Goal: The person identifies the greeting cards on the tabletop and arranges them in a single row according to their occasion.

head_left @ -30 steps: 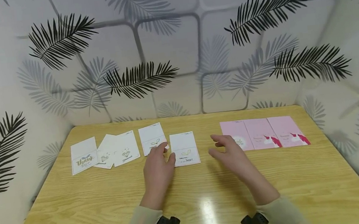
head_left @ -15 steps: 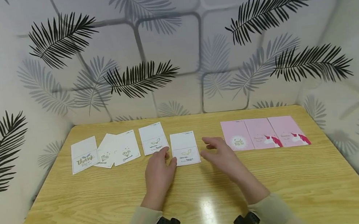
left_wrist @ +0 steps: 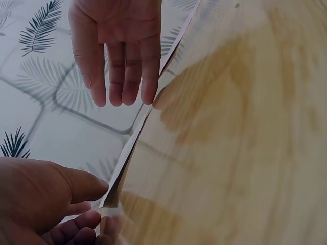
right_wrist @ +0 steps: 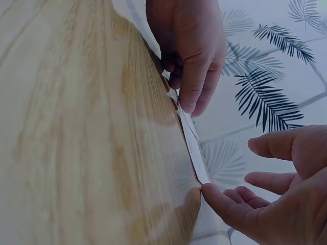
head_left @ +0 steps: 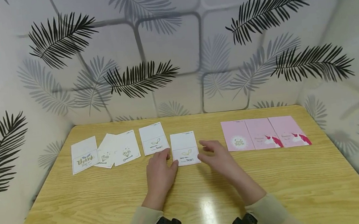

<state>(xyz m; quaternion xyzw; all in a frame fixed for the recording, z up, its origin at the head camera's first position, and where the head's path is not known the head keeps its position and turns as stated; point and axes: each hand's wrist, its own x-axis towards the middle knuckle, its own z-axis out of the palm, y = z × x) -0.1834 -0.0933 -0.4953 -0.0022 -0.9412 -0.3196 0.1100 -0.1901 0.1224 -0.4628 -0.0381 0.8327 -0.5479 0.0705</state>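
Note:
A white card (head_left: 185, 153) with a gold wings drawing and "heart" lettering lies at the middle of the table. At its lower left edge my left hand (head_left: 159, 172) rests, thumb tip touching the card, the other fingers loosely bent near a matching white card (head_left: 154, 142). My right hand (head_left: 218, 159) is at the opposite edge, its thumb tip close to the card's right side and its fingers apart. The left wrist view shows the card edge-on (left_wrist: 125, 155) between both hands. From the right wrist, my right hand (right_wrist: 291, 189) appears spread, one fingertip at the card's end.
To the left lie a "Thank you" card (head_left: 85, 160) and two overlapping diamond cards (head_left: 125, 147). On the right, a pink "smile more" card (head_left: 237, 135) sits beside two pink unicorn cards (head_left: 288, 129). A leaf-patterned wall (head_left: 177, 90) stands behind the wooden table (head_left: 110, 207).
My right hand has moved left, away from the pink cards and up to the white card's right edge. My left hand has shifted slightly right and toward me. The cards have hardly moved.

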